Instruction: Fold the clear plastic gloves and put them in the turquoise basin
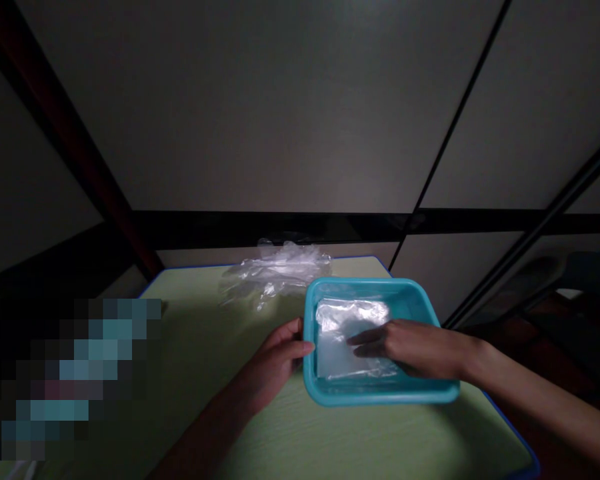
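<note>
A turquoise plastic basin point(380, 398) with a raised rim is over the green table. My left hand point(280, 353) grips its left side, thumb on top of the rim and fingers below. Flat against the basin's bottom lies a folded clear plastic bag point(337, 357), shiny and creased. My right hand point(405, 343) reaches in from the right, two fingers stretched out and touching the bag; its other fingers are partly hidden. Behind the basin's left corner sits a crumpled heap of clear plastic point(285, 267).
The light green table point(205, 373) has a blue edge and stands against grey panels point(280, 113) with a black strip. At the left, a patch is pixelated and cannot be made out. A dark chair-like shape point(587, 273) is at the far right.
</note>
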The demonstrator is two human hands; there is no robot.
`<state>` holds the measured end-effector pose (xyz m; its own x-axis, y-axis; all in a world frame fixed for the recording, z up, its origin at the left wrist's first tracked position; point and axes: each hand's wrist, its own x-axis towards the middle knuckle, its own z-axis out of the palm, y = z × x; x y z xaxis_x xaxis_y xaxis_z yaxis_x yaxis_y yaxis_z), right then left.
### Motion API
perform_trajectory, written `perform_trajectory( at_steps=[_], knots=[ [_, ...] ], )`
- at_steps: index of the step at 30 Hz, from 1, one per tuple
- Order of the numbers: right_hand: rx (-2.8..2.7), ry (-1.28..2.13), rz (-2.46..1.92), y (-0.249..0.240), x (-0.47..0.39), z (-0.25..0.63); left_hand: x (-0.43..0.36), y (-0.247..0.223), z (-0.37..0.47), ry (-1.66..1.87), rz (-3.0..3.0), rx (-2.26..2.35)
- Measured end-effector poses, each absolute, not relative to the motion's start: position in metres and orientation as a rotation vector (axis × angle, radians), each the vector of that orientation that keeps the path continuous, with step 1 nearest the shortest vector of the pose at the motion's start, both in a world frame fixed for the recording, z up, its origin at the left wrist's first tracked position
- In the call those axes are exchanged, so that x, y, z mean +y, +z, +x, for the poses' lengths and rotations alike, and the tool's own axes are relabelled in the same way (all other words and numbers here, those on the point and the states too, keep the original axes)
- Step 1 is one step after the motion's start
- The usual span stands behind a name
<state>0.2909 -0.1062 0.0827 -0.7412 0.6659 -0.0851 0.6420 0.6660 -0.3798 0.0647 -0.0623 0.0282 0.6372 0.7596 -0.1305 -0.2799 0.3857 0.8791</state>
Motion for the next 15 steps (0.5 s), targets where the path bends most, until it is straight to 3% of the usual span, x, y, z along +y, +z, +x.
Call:
perform_trajectory(
  at_steps=[15],
  knots=[
    [-3.084,0.109,-1.105,0.081,-0.103,0.243,-0.067,0.029,0.068,0.700,0.924,0.534]
  ],
)
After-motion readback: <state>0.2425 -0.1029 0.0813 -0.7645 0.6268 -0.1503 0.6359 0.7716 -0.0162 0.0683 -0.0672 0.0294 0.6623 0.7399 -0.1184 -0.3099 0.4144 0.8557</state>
